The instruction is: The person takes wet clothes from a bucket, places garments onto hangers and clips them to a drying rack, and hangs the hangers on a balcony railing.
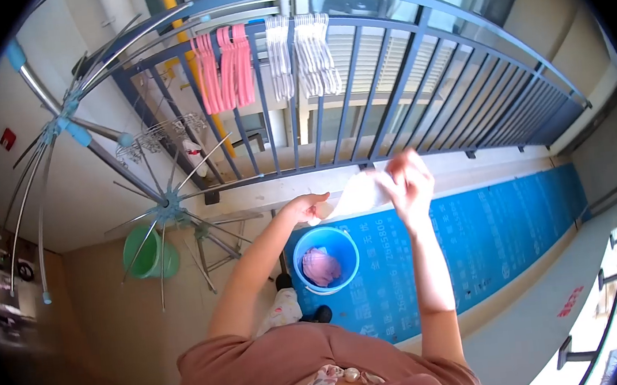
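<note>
Stretched between my two hands is a small white cloth (358, 195). My left hand (305, 209) is closed on its left end, while my right hand (412, 183), slightly smeared by motion, grips the other end a little higher. Just below my left hand, a blue bucket (299, 256) stands on the floor in front of my feet. Inside it lies a crumpled pink cloth (321, 267). What kind of garment or cloth the white piece is, I cannot tell.
Pink hangers (226, 69) and white hangers (313, 54) hang on the dark metal railing (412, 33). A drying rack (166, 205) with spread metal arms stands at left, near a green bucket (145, 252). Blue sheeting (467, 244) covers the floor at right.
</note>
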A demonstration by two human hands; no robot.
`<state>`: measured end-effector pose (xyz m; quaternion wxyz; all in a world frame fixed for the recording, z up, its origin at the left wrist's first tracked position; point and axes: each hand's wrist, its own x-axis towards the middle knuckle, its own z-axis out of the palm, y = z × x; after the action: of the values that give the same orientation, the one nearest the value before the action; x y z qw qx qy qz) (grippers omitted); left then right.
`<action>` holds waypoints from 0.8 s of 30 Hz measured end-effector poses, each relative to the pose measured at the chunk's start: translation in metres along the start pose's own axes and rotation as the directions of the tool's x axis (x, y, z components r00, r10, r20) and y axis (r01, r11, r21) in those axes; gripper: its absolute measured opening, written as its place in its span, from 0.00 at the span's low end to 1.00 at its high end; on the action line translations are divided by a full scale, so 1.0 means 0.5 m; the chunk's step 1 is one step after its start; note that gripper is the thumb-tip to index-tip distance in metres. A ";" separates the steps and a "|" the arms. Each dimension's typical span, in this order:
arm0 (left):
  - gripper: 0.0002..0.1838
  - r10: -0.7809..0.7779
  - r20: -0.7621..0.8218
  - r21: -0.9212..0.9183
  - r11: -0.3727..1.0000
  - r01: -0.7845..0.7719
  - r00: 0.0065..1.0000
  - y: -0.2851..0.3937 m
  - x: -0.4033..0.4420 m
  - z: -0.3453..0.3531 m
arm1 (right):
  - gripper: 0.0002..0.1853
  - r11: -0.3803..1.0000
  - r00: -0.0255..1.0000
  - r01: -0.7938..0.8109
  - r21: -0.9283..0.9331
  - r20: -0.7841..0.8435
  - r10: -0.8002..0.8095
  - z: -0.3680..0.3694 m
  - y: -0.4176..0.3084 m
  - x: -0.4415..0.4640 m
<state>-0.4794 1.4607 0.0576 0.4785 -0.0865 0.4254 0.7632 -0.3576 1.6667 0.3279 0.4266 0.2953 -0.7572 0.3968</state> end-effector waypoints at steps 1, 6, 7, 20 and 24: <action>0.23 0.010 -0.144 0.100 0.995 0.005 0.989 0.020 -0.025 0.008 | 0.21 0.995 0.994 -0.098 0.007 0.041 0.097 0.031 0.028 0.031; 0.27 0.773 -0.062 0.671 0.501 -0.547 0.632 0.135 -0.104 0.021 | 0.25 0.845 0.823 -0.531 0.058 0.273 0.498 0.211 0.165 0.079; 0.25 0.848 -0.017 0.676 0.400 -0.619 0.529 0.159 -0.123 0.045 | 0.25 0.802 0.780 -0.593 0.065 0.291 0.553 0.241 0.176 0.085; 0.10 0.943 -0.054 0.400 0.321 -0.859 0.328 0.299 -0.046 0.006 | 0.19 0.616 0.717 -0.697 0.367 0.362 0.596 0.464 0.323 0.051; 0.10 0.924 -0.196 0.451 0.383 -0.806 0.330 0.327 -0.037 -0.021 | 0.11 0.741 0.741 -0.653 0.155 0.331 0.584 0.515 0.408 0.000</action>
<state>-0.6041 1.4114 0.1538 -0.1051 0.0618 0.5959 0.7937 -0.6240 1.5515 0.1739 0.1229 0.1273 -0.8021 0.5703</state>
